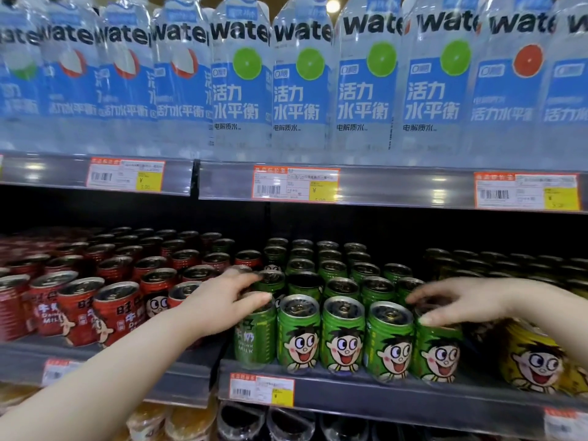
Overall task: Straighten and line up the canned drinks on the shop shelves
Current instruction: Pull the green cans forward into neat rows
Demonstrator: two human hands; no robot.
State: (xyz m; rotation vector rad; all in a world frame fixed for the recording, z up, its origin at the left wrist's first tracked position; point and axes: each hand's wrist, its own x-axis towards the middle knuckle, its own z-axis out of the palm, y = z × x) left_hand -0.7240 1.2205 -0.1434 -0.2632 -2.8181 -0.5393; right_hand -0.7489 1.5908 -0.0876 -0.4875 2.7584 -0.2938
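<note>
Green milk-drink cans with a cartoon face stand in rows on the middle shelf. My left hand grips the top of the leftmost front green can, which is turned with its text side out. My right hand curls over the top of the rightmost front green can, thumb at its rim. Three front cans between them face forward.
Red cans fill the shelf to the left, some tilted. Yellow cans sit at the right. Large water bottles stand on the shelf above. Price tags run along the shelf edges. Jars and dark bottles lie on the shelf below.
</note>
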